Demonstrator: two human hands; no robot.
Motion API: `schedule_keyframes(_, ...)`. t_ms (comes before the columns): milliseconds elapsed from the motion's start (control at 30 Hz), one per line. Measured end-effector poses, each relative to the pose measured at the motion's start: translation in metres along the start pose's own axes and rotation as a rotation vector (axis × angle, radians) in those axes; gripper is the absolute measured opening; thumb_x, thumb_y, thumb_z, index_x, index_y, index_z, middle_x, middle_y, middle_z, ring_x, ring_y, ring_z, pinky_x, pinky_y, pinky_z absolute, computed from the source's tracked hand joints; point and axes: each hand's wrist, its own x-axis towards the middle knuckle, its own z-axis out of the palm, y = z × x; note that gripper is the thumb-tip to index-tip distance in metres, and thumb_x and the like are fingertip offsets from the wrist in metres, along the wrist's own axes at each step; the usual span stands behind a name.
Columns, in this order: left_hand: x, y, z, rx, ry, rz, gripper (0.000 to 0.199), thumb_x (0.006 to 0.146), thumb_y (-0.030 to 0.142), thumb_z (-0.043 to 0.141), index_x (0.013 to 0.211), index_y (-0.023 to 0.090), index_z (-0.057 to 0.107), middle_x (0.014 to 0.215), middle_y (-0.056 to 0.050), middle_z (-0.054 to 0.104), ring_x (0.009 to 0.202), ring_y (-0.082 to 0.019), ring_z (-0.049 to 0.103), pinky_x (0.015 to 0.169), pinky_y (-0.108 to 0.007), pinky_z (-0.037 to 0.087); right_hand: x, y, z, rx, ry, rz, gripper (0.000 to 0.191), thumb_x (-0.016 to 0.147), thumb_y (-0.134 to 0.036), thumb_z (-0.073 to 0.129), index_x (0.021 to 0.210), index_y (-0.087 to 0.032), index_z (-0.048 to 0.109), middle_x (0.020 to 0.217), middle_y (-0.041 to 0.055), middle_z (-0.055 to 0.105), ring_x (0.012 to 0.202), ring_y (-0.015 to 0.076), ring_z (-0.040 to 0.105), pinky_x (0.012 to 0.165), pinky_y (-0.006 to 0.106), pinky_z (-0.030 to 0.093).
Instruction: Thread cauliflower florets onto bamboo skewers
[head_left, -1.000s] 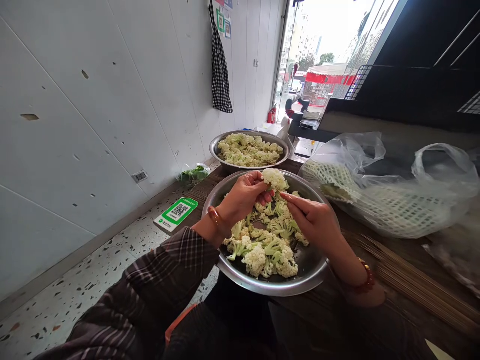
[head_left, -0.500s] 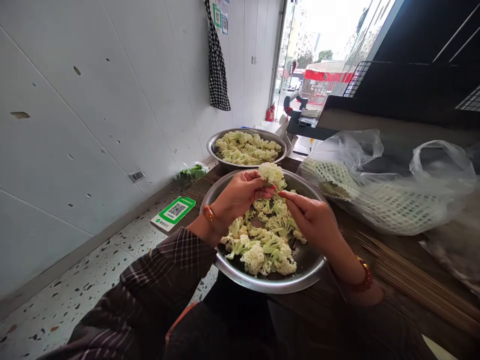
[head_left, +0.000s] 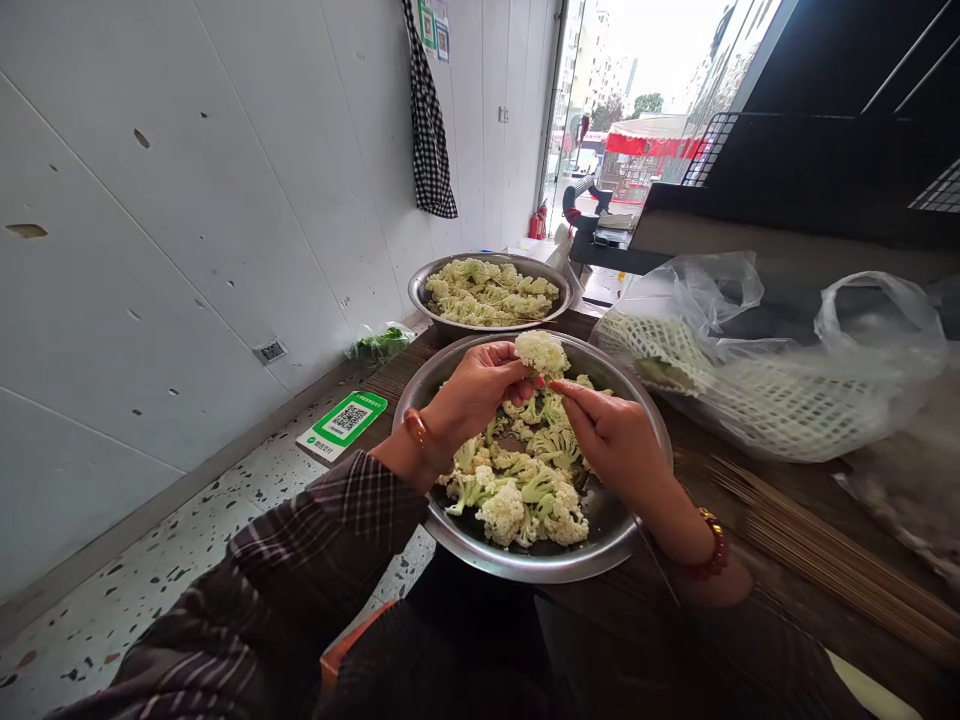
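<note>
My left hand (head_left: 487,388) is closed on a cauliflower floret (head_left: 541,353), its white head facing up above the fingertips. Close beside it, my right hand (head_left: 619,435) is pinched shut on a thin skewer (head_left: 661,572); the far end sticks out below the palm, while its tip is hidden near the floret's stem. Both hands are over a steel basin (head_left: 517,568) holding several loose cauliflower florets (head_left: 525,500). Whether the skewer has entered the floret I cannot tell.
Behind stands a second steel basin (head_left: 416,290) piled with cauliflower. At right lie bamboo skewers (head_left: 832,560) and a clear plastic bag (head_left: 780,390) with foam netting. A green QR-code card (head_left: 347,424) rests on the table's left edge, beside the wall (head_left: 187,250).
My right hand has come slightly nearer my left, and the skewer's rear end now shows below it. The floret stays in my left hand. The whole view has shifted a little.
</note>
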Motion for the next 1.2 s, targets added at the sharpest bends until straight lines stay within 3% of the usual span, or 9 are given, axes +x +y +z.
schedule_keyframes(333,0.001,0.0,0.001,0.029,-0.035,-0.033,0.028,0.071,0.03,0.085,0.078,0.01,0.067,0.069,-0.005,0.068,0.049,-0.004,0.048,0.045,-0.018,0.026,0.001,0.0,0.002,-0.024,0.01,-0.009,0.031,0.101,-0.026,0.046,0.114,-0.022,0.074,0.108,0.0062,0.08,0.088,0.0244,0.076,0.072,0.032,0.053)
schedule_keyframes(567,0.001,-0.009,0.006,0.068,-0.122,-0.051,0.029,0.072,0.034,0.083,0.083,0.011,0.068,0.07,-0.005,0.067,0.05,-0.004,0.048,0.044,-0.018,0.023,0.004,0.004,0.003,-0.118,0.024,-0.014,0.033,0.101,-0.03,0.044,0.078,-0.022,0.067,0.067,0.005,0.071,0.061,0.0201,0.065,0.056,0.029,0.038)
schedule_keyframes(833,-0.002,0.001,0.009,-0.056,-0.048,0.014,0.021,0.077,0.029,0.077,0.079,0.014,0.063,0.068,0.0,0.062,0.051,-0.005,0.048,0.046,-0.018,0.031,0.006,-0.003,0.001,0.116,0.042,0.044,0.021,0.1,-0.032,0.052,0.097,-0.023,0.071,0.087,0.0032,0.079,0.077,0.0209,0.073,0.067,0.029,0.048)
schedule_keyframes(1000,-0.002,0.002,0.006,-0.109,-0.077,0.002,0.034,0.076,0.042,0.081,0.081,0.013,0.064,0.069,-0.001,0.062,0.053,-0.006,0.048,0.046,-0.019,0.032,0.004,-0.007,0.0,0.097,0.067,0.023,0.022,0.1,-0.03,0.052,0.092,-0.023,0.072,0.087,0.0032,0.08,0.076,0.0208,0.074,0.067,0.03,0.05)
schedule_keyframes(1100,-0.001,0.002,0.005,-0.098,-0.095,0.025,0.035,0.072,0.04,0.085,0.078,0.012,0.065,0.068,-0.002,0.062,0.054,-0.006,0.048,0.047,-0.019,0.032,0.004,-0.008,0.0,0.086,0.078,0.01,0.022,0.101,-0.03,0.052,0.095,-0.023,0.072,0.091,0.0039,0.08,0.08,0.0213,0.075,0.071,0.03,0.052)
schedule_keyframes(1200,-0.002,0.005,0.005,-0.102,-0.036,0.074,0.031,0.073,0.037,0.084,0.079,0.012,0.067,0.067,-0.001,0.061,0.054,-0.005,0.048,0.049,-0.018,0.034,0.003,-0.011,0.002,0.076,0.088,-0.014,0.021,0.101,-0.025,0.052,0.103,-0.021,0.073,0.1,0.0053,0.081,0.088,0.0215,0.076,0.078,0.03,0.054)
